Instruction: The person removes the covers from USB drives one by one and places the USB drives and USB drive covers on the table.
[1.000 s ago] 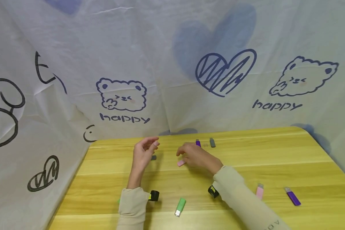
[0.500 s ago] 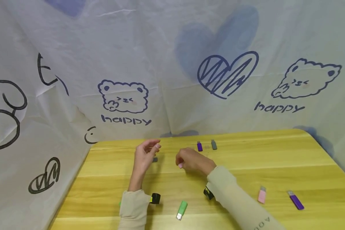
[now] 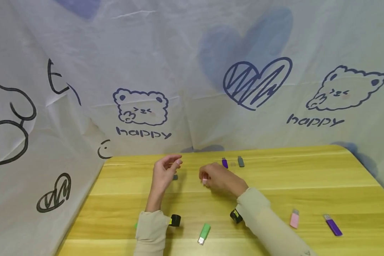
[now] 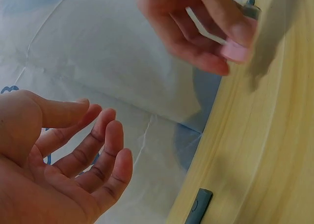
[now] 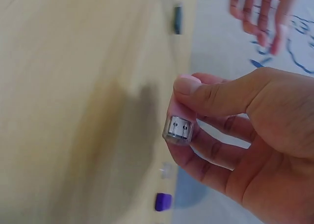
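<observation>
My right hand (image 3: 222, 178) pinches a pink USB stick (image 5: 177, 107) between thumb and fingers, just over the table (image 3: 259, 185). In the right wrist view, its metal plug shows under a clear cap, pointing back toward the palm side. My left hand (image 3: 163, 175) hovers to the left with fingers loosely bent and nothing in them. Below it lies a grey USB stick (image 4: 199, 207), partly hidden by that hand in the head view. Behind the right hand, a purple USB stick (image 3: 225, 163) and another grey one (image 3: 241, 161) lie near the back edge.
A small clear piece (image 3: 233, 164) sits between those two. Toward the front lie a green USB stick (image 3: 204, 232), a pink one (image 3: 294, 218) and a purple one (image 3: 332, 225). Something green (image 3: 136, 225) peeks out beside the left sleeve. A printed cloth (image 3: 192, 89) hangs behind.
The right hand has closed its grip on the pink USB stick and turned it, so it shows inside the fingers. The left hand keeps its pose. The head view has shifted slightly.
</observation>
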Demonstrator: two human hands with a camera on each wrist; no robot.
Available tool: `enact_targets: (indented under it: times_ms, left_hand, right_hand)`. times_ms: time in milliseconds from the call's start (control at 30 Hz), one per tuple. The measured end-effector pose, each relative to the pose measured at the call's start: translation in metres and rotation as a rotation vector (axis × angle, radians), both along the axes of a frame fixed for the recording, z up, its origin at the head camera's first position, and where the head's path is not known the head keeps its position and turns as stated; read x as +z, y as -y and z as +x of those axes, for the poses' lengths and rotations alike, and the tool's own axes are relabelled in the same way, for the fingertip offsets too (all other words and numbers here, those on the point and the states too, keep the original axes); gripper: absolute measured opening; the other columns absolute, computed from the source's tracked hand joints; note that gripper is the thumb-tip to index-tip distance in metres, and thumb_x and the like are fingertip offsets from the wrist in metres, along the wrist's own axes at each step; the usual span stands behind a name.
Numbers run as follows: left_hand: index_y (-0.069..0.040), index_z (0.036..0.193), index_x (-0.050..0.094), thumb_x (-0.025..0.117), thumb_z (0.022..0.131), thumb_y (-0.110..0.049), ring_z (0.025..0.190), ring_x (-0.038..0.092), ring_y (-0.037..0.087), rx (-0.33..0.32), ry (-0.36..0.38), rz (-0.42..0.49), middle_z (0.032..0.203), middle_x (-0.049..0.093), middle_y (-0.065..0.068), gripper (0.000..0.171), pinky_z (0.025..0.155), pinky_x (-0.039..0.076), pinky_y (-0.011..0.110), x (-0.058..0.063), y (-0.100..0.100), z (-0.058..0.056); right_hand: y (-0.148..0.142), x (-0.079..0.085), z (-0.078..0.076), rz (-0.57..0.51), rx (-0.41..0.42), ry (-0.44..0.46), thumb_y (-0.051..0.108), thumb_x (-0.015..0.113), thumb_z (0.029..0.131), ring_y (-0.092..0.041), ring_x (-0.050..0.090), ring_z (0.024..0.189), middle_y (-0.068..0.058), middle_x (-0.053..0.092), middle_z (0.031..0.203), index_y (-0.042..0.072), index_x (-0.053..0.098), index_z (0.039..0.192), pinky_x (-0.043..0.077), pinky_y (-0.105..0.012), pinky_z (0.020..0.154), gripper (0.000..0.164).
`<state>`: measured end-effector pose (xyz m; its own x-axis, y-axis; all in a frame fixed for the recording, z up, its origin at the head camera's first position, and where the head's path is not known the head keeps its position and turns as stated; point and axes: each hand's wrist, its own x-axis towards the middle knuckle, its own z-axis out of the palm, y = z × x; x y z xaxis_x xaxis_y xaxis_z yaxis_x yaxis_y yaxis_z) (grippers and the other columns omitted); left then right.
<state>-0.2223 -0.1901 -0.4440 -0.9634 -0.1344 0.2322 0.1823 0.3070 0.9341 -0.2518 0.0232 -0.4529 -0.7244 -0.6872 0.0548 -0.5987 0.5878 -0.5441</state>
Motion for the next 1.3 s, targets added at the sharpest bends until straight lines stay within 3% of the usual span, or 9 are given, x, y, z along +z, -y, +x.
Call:
enact_targets:
  times_ms: [133,267,333,467,633,933,1133,1300]
  left_hand:
    - [-0.001,0.109,0.072,0.064,0.095,-0.006,0.084,0.068,0.027,-0.009,0.005,0.005,0.100,0.073,0.016,0.017,0.070,0.058,0.037,0.000,0.001,0.000]
    - [0.000,0.110,0.072,0.064,0.095,-0.006,0.085,0.068,0.029,-0.019,0.011,-0.003,0.101,0.073,0.016,0.018,0.064,0.054,0.020,-0.001,0.003,0.002]
    - [0.001,0.109,0.072,0.064,0.095,-0.006,0.085,0.068,0.029,-0.015,0.013,-0.006,0.100,0.073,0.016,0.018,0.064,0.053,0.018,-0.002,0.003,0.002]
    - [0.002,0.108,0.072,0.065,0.094,-0.005,0.083,0.067,0.029,-0.028,-0.004,-0.009,0.098,0.073,0.016,0.017,0.063,0.053,0.019,-0.003,0.001,0.002]
    - [0.004,0.106,0.072,0.065,0.093,-0.003,0.082,0.067,0.032,-0.070,-0.030,-0.014,0.096,0.073,0.019,0.017,0.063,0.052,0.020,-0.003,-0.008,0.001]
    - [0.013,0.105,0.069,0.062,0.093,0.004,0.082,0.065,0.042,-0.165,-0.069,-0.041,0.100,0.069,0.029,0.016,0.065,0.057,0.032,0.020,-0.031,0.017]
    - [0.004,0.103,0.072,0.065,0.093,-0.005,0.079,0.067,0.030,-0.205,-0.071,-0.087,0.099,0.071,0.020,0.015,0.066,0.057,0.029,0.003,-0.040,0.008]
    - [0.001,0.106,0.072,0.066,0.093,-0.007,0.082,0.068,0.024,-0.291,-0.001,-0.085,0.098,0.073,0.013,0.016,0.070,0.057,0.030,-0.006,-0.044,0.004]
  right_hand:
    - [-0.009,0.006,0.002,-0.062,-0.067,0.002,0.005,0.065,0.093,-0.017,0.060,0.084,-0.005,0.068,0.094,0.003,0.072,0.105,0.054,-0.037,0.075,0.014]
    - [-0.019,0.008,0.006,-0.178,-0.140,0.009,0.005,0.066,0.092,-0.018,0.061,0.082,-0.003,0.067,0.092,0.006,0.072,0.103,0.056,-0.035,0.073,0.012]
    - [-0.023,0.008,0.008,-0.252,-0.183,0.015,0.006,0.068,0.091,-0.018,0.062,0.079,-0.003,0.066,0.090,0.008,0.071,0.101,0.057,-0.034,0.070,0.011]
    - [-0.031,0.005,0.010,-0.452,-0.258,0.114,0.004,0.071,0.088,-0.020,0.066,0.073,-0.007,0.067,0.091,0.007,0.070,0.102,0.060,-0.037,0.064,0.014]
    - [-0.039,0.002,0.014,-0.670,-0.291,0.265,0.002,0.068,0.090,-0.027,0.070,0.080,-0.016,0.065,0.099,0.001,0.068,0.110,0.060,-0.049,0.069,0.020]
    - [-0.043,-0.002,0.019,-0.862,-0.313,0.302,0.000,0.070,0.089,-0.031,0.071,0.088,-0.027,0.063,0.106,-0.009,0.066,0.109,0.062,-0.036,0.071,0.023]
    - [-0.044,-0.007,0.022,-0.993,-0.330,0.333,-0.006,0.068,0.088,-0.030,0.072,0.084,-0.033,0.060,0.103,-0.018,0.058,0.101,0.061,-0.037,0.073,0.020]
    - [-0.040,-0.011,0.025,-1.008,-0.377,0.340,-0.003,0.073,0.085,-0.028,0.072,0.085,-0.030,0.064,0.101,-0.014,0.059,0.094,0.061,-0.032,0.073,0.019]
